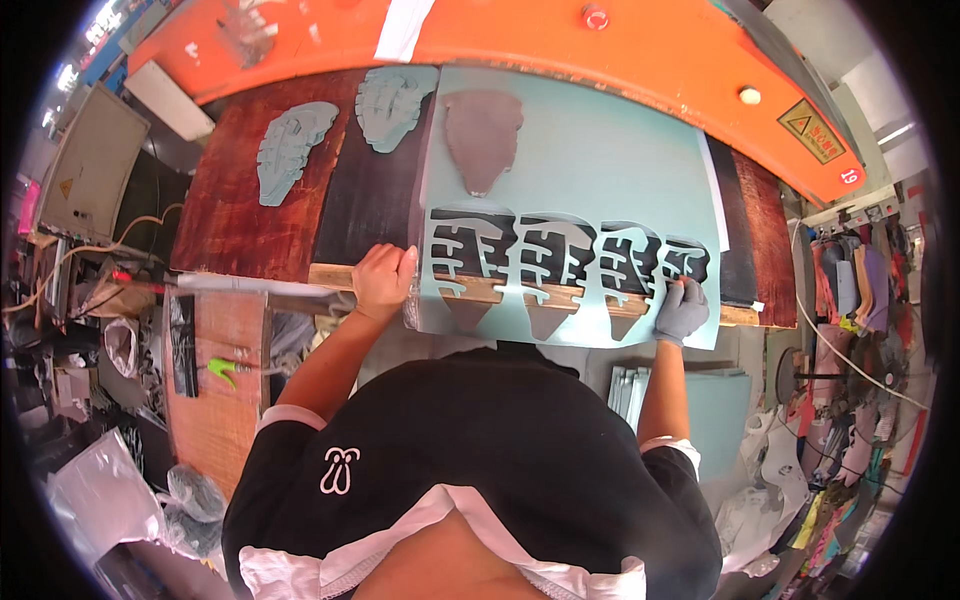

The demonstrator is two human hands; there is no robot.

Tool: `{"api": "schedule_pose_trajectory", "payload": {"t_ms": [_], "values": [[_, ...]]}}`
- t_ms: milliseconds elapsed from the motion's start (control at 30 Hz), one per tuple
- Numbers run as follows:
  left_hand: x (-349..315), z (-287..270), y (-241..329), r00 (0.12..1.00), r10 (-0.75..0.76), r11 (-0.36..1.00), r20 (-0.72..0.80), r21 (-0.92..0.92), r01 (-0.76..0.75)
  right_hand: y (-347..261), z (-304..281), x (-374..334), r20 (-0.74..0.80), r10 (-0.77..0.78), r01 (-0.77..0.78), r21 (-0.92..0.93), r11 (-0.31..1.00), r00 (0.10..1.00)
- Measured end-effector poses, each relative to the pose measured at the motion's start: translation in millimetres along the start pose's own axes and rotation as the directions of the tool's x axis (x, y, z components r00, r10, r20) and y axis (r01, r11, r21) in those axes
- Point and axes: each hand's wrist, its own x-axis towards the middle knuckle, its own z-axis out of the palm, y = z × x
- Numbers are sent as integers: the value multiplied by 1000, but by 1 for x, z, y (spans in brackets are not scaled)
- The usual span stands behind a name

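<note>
A large pale blue-green sheet (600, 140) lies across the work table and hangs a little over its front edge. Along its near side runs a row of several jagged cut-out holes, with the dark table top and wooden edge showing through. My bare left hand (385, 280) is closed at the sheet's left edge, near the wooden rail. My right hand (683, 310), in a grey glove, pinches the sheet's near right corner beside the last hole. A flat brownish-grey tapered shape (482, 140) lies on the sheet's far left part.
Two stacks of cut blue-green pieces, a left one (295, 150) and a right one (393, 105), rest on the table's left side. An orange machine beam (500, 40) with a red button spans the back. Below the table at right stand folded sheets (710, 410).
</note>
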Motion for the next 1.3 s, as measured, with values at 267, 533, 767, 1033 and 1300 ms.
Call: {"api": "schedule_pose_trajectory", "payload": {"t_ms": [267,533,767,1033,1300], "values": [[-11,39,-29,989,-141,971,-42,188,147,13,30,11,11,-160,157,146,977,987],[-27,69,-69,985,-141,978,-96,137,154,32,-21,155,-211,58,100,667,739,976],[-39,74,-83,966,-178,942,-187,252,223,93,13,112,29,105,-99,634,767,994],[-31,69,-79,970,-169,956,-174,211,205,118,45,78,261,92,-15,-281,960,961],[-13,66,-74,956,-268,934,-114,210,287,139,49,69,211,16,20,-166,986,977]]}}
